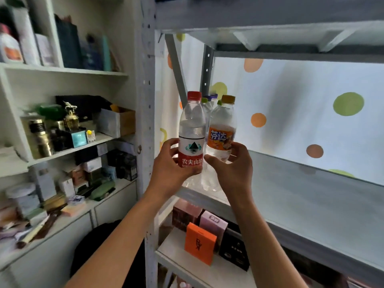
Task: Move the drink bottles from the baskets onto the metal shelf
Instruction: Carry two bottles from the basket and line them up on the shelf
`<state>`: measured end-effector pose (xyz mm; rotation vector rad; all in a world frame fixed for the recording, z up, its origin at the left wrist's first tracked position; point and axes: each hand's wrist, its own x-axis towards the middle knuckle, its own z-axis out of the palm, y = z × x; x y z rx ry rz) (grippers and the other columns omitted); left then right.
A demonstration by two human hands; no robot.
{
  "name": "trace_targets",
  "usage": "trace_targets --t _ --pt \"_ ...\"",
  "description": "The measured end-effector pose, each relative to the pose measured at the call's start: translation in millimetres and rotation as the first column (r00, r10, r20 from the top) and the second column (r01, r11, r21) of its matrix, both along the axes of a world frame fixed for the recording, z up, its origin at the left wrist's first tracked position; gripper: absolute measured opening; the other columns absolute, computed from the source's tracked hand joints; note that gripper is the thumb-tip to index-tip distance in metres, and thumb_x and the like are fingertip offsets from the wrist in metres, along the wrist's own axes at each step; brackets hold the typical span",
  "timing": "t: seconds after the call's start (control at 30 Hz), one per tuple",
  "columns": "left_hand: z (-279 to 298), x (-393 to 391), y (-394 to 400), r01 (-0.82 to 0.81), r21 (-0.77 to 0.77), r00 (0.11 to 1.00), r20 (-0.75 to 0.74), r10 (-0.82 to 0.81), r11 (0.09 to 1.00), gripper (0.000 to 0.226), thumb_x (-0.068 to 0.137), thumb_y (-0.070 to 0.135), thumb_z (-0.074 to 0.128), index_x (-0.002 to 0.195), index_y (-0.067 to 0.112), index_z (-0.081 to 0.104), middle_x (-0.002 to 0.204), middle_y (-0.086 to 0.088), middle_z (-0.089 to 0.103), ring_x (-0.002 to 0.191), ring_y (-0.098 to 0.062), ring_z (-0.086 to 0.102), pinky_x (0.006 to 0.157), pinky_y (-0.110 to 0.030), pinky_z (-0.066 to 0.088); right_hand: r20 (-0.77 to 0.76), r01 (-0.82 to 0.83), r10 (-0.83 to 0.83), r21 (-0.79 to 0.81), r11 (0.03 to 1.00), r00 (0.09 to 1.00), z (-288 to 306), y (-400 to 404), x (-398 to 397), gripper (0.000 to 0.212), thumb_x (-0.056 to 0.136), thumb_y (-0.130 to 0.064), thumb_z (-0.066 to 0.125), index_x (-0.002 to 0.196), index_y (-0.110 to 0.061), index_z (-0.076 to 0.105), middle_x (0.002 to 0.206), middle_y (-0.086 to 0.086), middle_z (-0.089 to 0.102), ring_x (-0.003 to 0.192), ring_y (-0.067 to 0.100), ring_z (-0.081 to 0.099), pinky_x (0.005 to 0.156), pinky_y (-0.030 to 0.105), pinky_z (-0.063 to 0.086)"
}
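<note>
Left hand [173, 161] curls round the red-capped water bottle [191, 129], label 农夫山泉, at the metal shelf [311, 194] front edge. Right hand [230, 166] grips the orange-labelled bottle [222, 129], 芬达, just beside it. More bottles behind, labels unreadable.

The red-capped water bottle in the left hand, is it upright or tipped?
Upright. The red-capped water bottle has its cap on top, label reading level, as the left hand grips its lower part above the metal shelf.

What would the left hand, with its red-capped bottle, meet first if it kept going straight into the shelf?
Probably the bottles standing behind it; the left hand holds the red-capped bottle just before them, though depth is unclear.
</note>
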<state>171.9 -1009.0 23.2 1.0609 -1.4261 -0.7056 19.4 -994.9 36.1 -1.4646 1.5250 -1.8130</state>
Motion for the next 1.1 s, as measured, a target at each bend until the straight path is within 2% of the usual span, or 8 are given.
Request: trace_targets --t 0.07,0.17,0.27,0.43,0.57,0.77,0.93,1.1 --pt "2 -7 -17 -0.037 -0.005 0.999 0.01 0.037 0.999 0.085 0.059 0.028 0.092 0.131 0.028 0.045 0.123 0.01 0.061 0.107 -0.009 0.062 0.088 -0.025 0.054 -0.003 -0.004 0.004 0.016 1.0 1.0 0 -16 -8 0.062 0.069 -0.027 0.089 0.122 -0.02 0.058 0.106 -0.01 0.064 0.094 0.009 0.062 0.073 0.011 0.045" --pt "3 -17 -40 -0.049 0.001 0.999 0.014 0.049 0.999 0.081 0.06 0.029 0.091 0.129 0.026 0.049 0.122 0.01 0.062 0.107 -0.01 0.061 0.084 -0.02 0.051 0.001 0.003 -0.003 0.021 1.0 1.0 1 -36 -18 0.061 0.068 -0.028 0.09 0.12 -0.021 0.06 0.106 -0.01 0.066 0.09 0.004 0.062 0.07 0.007 0.042" --pt "1 -22 -60 -0.039 0.005 0.999 0.019 0.039 0.999 0.077 0.064 0.028 0.089 0.13 0.026 0.049 0.122 0.011 0.062 0.108 -0.011 0.061 0.085 -0.021 0.05 -0.02 0.045 -0.045 -0.005 0.999 0.999 4 -48 -23 0.06 0.068 -0.036 0.089 0.122 -0.024 0.064 0.108 -0.013 0.068 0.094 0.005 0.063 0.072 0.007 0.04" --pt "-18 -29 -82 -0.023 0.045 0.999 0.036 0.022 0.999 0.068 0.067 0.025 0.087 0.125 0.029 0.05 0.117 0.012 0.063 0.106 -0.008 0.061 0.094 -0.028 0.051 -0.055 0.1 -0.101 -0.024 0.995 0.993 4 -60 -29 0.057 0.07 -0.04 0.087 0.121 -0.026 0.066 0.109 -0.015 0.07 0.089 0.004 0.065 0.069 0.011 0.043" --pt "-27 -35 -90 -0.008 0.041 0.999 0.048 0.006 0.999 0.063 0.074 0.026 0.082 0.125 0.034 0.046 0.115 0.019 0.058 0.101 0.002 0.057 0.092 -0.016 0.041 -0.023 0.131 -0.131 -0.024 0.991 0.991 5 -68 -33 0.057 0.07 -0.037 0.087 0.12 -0.023 0.066 0.111 -0.008 0.072 0.09 0.01 0.067 0.076 0.021 0.051" --pt "-36 -39 -103 0.019 0.104 0.997 0.077 -0.027 0.994 0.066 0.08 0.03 0.076 0.137 0.032 0.043 0.131 0.014 0.056 0.122 -0.009 0.051 0.11 -0.042 0.037 0.0 0.1 -0.1 0.029 0.995 0.995 3 -79 -27 0.062 0.071 -0.032 0.087 0.125 -0.02 0.059 0.117 -0.005 0.069 0.098 0.01 0.064 0.083 0.023 0.048" --pt "-39 -40 -105 0.004 0.126 0.998 0.058 -0.012 0.992 0.068 0.081 0.032 0.075 0.14 0.032 0.042 0.132 0.013 0.057 0.123 -0.008 0.051 0.111 -0.043 0.038 -0.039 0.052 -0.049 0.092 0.994 0.998 -11 -92 -21 0.067 0.068 -0.032 0.089 0.123 -0.021 0.051 0.114 -0.005 0.065 0.101 0.014 0.062 0.08 0.024 0.046" --pt "-38 -41 -103 0.012 0.128 0.998 0.058 -0.02 0.992 0.068 0.083 0.033 0.073 0.142 0.034 0.039 0.135 0.013 0.054 0.125 -0.009 0.049 0.111 -0.043 0.037 -0.069 0.064 -0.059 0.067 0.996 0.996 -21 -100 -19 0.073 0.067 -0.039 0.089 0.123 -0.024 0.044 0.118 -0.005 0.061 0.103 0.014 0.06 0.089 0.032 0.052"
